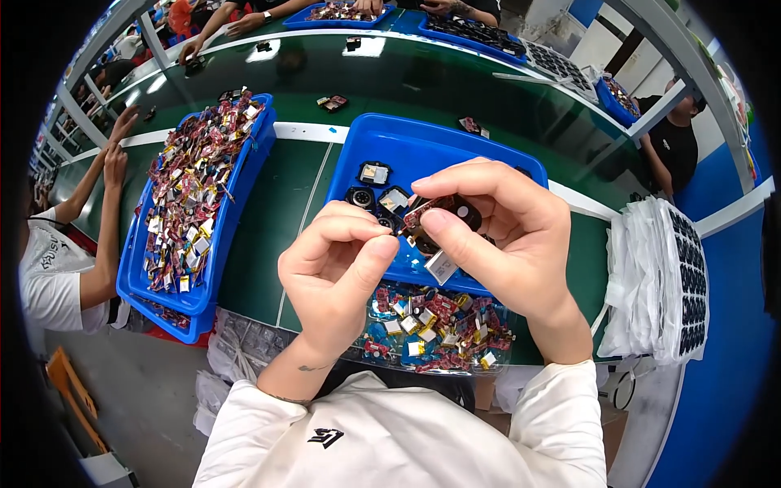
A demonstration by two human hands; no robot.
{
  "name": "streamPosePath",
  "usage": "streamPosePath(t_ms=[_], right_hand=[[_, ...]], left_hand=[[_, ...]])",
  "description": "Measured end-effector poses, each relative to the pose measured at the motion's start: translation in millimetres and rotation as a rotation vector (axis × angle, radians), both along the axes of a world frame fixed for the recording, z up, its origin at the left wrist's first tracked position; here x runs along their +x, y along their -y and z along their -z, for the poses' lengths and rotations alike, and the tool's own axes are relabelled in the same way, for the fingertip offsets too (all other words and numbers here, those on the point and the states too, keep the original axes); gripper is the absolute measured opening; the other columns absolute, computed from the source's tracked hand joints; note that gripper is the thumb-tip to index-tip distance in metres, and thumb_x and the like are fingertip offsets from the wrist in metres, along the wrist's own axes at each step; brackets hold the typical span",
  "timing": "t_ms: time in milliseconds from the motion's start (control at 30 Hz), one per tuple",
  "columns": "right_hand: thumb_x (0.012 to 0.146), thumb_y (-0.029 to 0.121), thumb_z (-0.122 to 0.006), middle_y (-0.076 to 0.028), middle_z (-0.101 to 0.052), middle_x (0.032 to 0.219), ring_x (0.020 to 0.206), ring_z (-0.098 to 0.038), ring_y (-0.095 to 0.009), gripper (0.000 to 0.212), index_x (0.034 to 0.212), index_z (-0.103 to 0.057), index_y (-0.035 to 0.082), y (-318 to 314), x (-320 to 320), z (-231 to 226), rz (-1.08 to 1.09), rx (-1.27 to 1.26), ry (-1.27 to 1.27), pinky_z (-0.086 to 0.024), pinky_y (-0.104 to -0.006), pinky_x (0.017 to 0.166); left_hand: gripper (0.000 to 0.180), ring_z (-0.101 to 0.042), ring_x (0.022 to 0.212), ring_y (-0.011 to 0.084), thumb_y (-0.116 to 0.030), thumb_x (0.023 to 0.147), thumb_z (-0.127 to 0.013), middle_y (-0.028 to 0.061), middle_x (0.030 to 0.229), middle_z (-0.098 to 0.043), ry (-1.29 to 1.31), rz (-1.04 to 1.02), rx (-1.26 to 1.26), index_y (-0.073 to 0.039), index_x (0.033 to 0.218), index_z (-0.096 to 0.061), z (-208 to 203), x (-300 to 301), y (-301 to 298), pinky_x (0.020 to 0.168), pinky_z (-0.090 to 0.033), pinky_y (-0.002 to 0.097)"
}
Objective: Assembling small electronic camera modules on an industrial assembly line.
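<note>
While my right hand (512,236) grips a small red circuit board (417,213), my left hand (332,264) pinches closed beside it, contents unclear.

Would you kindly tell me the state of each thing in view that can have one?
Left hand's grip: pinched shut; whether it holds anything is unclear
Right hand's grip: closed on a part
Red circuit board: held, tilted
Silver battery: tilted, below the right thumb
Middle blue tray: partly filled
Black housings: lying loose inside
Left blue tray: heaped full
Black sheets: stacked
</note>
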State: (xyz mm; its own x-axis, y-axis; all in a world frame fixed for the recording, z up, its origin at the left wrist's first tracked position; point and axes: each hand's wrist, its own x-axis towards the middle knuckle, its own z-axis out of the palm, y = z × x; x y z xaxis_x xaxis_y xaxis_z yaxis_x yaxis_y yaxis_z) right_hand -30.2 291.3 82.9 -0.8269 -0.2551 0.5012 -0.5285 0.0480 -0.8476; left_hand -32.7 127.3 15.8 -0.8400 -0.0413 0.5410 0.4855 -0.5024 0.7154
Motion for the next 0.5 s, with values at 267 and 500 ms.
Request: streamPosePath(t_ms=[267, 500], right_hand=[[0.078, -0.003, -0.066, -0.007, -0.066, 0.085, 0.068, -0.063, -0.008, 0.019, 0.097, -0.067, -0.002, 3.5, -5.1, 4.9, 0.107, 0.019, -0.126, -0.05, -0.0188, 0.059], [0.076, -0.002, -0.067, -0.008, -0.067, 0.081, 0.065, -0.062, -0.011, 0.019, 0.094, -0.068, -0.001, 4.5, -7.9, 10.0, 0.147, 0.045, -0.206, -0.048, -0.0209, 0.057]], left_hand=[[0.011, -0.058, 0.082, 0.0142, 0.01, 0.078, -0.065, 0.0115, 0.091, -0.061, -0.059, -0.07, -0.047, 0.004, 0.087, -0.062, -0.5, 0.5, -1.5, 0.071, -0.048, 0.0239], [0.018, -0.062, 0.09, 0.0194, 0.013, 0.077, -0.064, 0.0168, 0.093, -0.065, -0.191, -0.127, -0.067, 0.003, 0.09, -0.058, 0.4, -1.6, 0.6, 0.08, -0.05, 0.0293]])
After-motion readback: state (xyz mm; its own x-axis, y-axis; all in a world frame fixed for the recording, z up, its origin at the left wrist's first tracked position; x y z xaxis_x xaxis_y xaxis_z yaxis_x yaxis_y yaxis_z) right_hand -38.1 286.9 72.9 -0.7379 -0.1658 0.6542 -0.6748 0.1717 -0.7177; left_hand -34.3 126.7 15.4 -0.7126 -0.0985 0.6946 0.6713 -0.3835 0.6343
